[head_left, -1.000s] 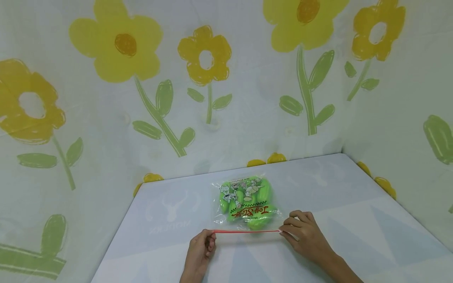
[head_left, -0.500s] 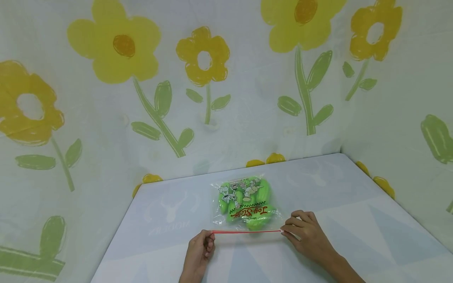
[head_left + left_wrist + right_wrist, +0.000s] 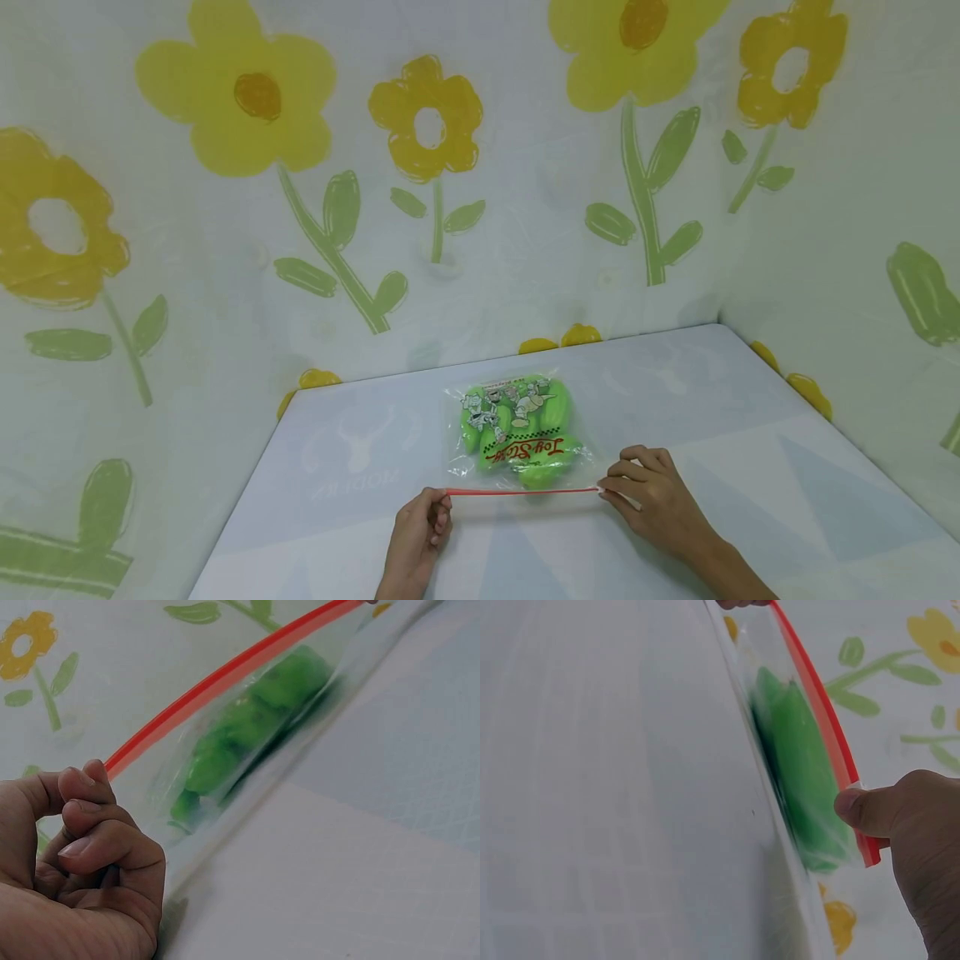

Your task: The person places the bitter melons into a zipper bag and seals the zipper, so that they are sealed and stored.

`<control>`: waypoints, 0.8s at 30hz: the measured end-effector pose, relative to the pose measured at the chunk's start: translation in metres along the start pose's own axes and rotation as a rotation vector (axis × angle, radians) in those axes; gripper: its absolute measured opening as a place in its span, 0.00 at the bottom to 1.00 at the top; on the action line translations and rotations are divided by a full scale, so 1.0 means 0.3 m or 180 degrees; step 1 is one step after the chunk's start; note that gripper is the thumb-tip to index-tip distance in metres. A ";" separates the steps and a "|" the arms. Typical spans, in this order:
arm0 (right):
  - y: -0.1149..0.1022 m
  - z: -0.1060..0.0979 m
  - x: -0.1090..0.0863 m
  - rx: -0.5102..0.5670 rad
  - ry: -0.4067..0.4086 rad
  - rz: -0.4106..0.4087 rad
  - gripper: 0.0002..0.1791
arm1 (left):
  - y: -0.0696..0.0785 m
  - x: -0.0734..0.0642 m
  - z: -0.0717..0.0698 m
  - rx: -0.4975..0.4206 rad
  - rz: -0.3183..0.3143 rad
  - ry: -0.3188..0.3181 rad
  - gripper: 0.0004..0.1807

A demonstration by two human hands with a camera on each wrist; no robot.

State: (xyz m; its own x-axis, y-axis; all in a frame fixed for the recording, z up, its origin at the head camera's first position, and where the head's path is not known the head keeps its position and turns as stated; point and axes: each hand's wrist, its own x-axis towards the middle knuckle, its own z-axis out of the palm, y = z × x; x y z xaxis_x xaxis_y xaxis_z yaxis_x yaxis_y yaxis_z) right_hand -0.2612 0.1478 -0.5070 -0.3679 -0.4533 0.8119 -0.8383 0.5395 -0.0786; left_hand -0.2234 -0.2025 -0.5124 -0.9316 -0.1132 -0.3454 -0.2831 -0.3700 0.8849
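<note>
A clear zipper bag with printed cartoon figures and red lettering lies on the table, its red zip strip raised along the near side. Inside are several bright green, rounded pieces whose kind I cannot tell. My left hand pinches the left end of the strip between thumb and forefinger, other fingers curled. At the other end, my right hand pinches near a small white slider, mostly covered by the thumb. In the right wrist view the strip's end sticks out below that thumb.
The pale table has a faint triangle print. Behind it and to the right hangs a white cloth with yellow flowers and green leaves, close to the table's back edge.
My right hand has shifted slightly right, and a little more red strip shows between the hands. My left hand keeps its pinch; the head view has turned slightly.
</note>
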 end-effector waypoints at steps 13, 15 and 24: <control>0.010 -0.020 -0.006 -0.0036 -0.0009 0.0027 0.21 | -0.003 0.005 -0.003 0.0014 -0.0040 0.0059 0.11; 0.013 -0.022 -0.007 -0.0033 0.0020 0.0013 0.21 | -0.003 0.005 -0.003 0.0013 -0.0044 0.0059 0.11; 0.021 -0.031 -0.014 -0.0047 0.0013 0.0002 0.22 | -0.001 0.003 -0.001 -0.0006 -0.0072 0.0092 0.11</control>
State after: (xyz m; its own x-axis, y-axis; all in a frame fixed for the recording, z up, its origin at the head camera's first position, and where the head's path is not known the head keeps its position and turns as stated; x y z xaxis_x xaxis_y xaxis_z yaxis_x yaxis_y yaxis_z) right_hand -0.2612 0.1598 -0.5056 -0.3667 -0.4501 0.8142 -0.8320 0.5503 -0.0705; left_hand -0.2240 -0.2027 -0.5129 -0.9180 -0.1312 -0.3742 -0.3036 -0.3745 0.8761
